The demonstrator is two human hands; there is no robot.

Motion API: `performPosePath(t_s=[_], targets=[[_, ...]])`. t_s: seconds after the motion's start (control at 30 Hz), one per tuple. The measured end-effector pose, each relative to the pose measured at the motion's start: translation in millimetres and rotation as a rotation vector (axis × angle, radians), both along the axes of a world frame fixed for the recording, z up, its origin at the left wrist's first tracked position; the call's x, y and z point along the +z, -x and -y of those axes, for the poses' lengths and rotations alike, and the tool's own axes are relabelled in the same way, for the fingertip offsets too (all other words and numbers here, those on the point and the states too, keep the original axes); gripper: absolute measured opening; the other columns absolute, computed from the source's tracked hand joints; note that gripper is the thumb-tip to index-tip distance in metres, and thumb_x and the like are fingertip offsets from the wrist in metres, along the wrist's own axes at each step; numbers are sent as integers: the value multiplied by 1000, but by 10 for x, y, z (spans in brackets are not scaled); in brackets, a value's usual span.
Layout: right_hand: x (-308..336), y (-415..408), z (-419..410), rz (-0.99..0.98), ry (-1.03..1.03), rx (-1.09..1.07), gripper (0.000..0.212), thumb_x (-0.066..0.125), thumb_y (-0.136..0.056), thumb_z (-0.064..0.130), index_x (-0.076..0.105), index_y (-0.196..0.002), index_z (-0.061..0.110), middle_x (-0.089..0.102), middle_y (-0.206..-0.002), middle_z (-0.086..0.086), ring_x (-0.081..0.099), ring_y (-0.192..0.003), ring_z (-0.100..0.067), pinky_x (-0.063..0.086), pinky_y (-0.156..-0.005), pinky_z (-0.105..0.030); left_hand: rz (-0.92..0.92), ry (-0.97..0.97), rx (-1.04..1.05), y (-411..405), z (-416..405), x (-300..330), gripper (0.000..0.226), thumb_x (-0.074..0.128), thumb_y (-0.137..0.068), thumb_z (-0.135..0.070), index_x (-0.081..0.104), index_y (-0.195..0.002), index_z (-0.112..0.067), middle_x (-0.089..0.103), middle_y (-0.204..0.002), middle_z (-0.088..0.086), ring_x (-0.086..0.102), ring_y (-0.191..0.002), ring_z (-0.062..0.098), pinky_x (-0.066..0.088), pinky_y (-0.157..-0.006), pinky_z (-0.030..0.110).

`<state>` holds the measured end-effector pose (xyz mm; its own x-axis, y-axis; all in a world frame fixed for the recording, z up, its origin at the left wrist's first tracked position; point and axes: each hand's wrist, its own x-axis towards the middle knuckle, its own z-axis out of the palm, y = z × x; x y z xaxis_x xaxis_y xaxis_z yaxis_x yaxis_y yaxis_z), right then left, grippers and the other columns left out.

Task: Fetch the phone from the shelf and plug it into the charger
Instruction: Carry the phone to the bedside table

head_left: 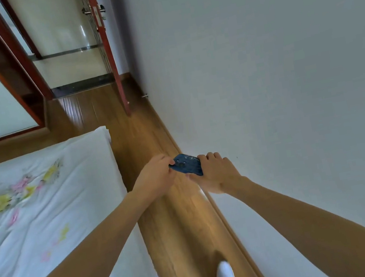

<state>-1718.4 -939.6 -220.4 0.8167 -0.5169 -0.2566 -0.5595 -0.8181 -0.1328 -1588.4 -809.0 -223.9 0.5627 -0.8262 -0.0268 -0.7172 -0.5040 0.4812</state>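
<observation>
The phone (187, 164), in a dark blue patterned case with its back facing me, is held in mid-air between both hands over the wooden floor. My left hand (156, 178) pinches its left end with fingertips. My right hand (216, 172) grips its right end, fingers curled over the top edge. Neither a charger nor a shelf is in view.
A bed (43, 211) with a white floral cover fills the left. A narrow strip of wooden floor (179, 224) runs between the bed and the grey wall (263, 75) on the right. Ahead, a red-brown door (108, 53) stands open. My white-socked foot (225, 275) is below.
</observation>
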Motion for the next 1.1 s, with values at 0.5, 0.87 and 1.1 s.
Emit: performPosePath(t_s=[0.5, 0.87, 1.1], targets=[[-40, -1922, 2003, 11, -22, 218, 74, 40, -89, 72, 52, -132, 13, 59, -129, -12, 53, -119, -29, 45, -98, -45, 7, -30, 230, -1568, 1703, -94, 33, 41, -92, -12, 73, -102, -13, 68, -96, 3, 60, -91, 18, 46, -77, 26], [-152, -4188, 2442, 20, 9, 343, 75, 40, -89, 72, 50, -135, 14, 58, -130, -12, 52, -120, -29, 44, -100, -45, -10, -37, 311, -3695, 2057, -53, 29, 42, -93, -8, 71, -91, -6, 63, -85, 6, 55, -82, 23, 42, -69, 31], [-50, -5631, 2609, 21, -9, 386, 76, 40, -89, 73, 49, -137, 15, 56, -134, -10, 52, -123, -29, 44, -103, -47, 11, -36, 313, -5029, 2121, 146, 31, 45, -92, -9, 75, -100, -7, 71, -92, 9, 62, -85, 25, 54, -79, 41]])
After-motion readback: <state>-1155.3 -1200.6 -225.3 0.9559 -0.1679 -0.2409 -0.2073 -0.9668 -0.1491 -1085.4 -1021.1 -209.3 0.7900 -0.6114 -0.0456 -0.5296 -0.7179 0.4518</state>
